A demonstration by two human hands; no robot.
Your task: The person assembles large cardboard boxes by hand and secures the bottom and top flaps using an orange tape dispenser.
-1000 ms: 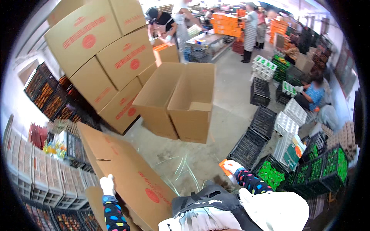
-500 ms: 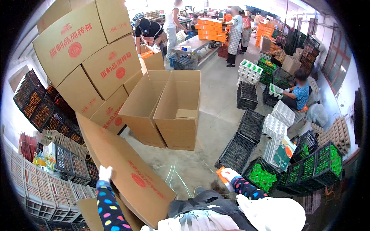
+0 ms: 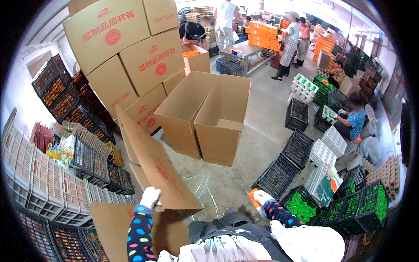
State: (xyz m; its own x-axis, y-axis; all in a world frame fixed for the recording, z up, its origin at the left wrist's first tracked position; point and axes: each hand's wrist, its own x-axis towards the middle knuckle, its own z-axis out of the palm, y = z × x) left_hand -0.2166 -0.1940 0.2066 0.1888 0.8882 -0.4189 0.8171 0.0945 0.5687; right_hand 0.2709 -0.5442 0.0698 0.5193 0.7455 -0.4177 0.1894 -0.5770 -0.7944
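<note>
Boxes of brown cardboard (image 3: 218, 142), two of them, stand formed and open-topped on the grey concrete floor (image 3: 264, 113); a folded brown carton with red print (image 3: 161, 170), leaning at the person's left, looks only partly spread, not yet squared. The white-gloved left hand (image 3: 150, 197) clasps its edge; the white-gloved right hand (image 3: 262, 198) grips a flat orange object (image 3: 254, 198) I can't identify.

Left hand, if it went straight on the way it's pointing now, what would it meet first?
Most likely the brown cardboard panel just ahead, whose edge the left hand seems to grip; exact depth is hard to judge.
</note>
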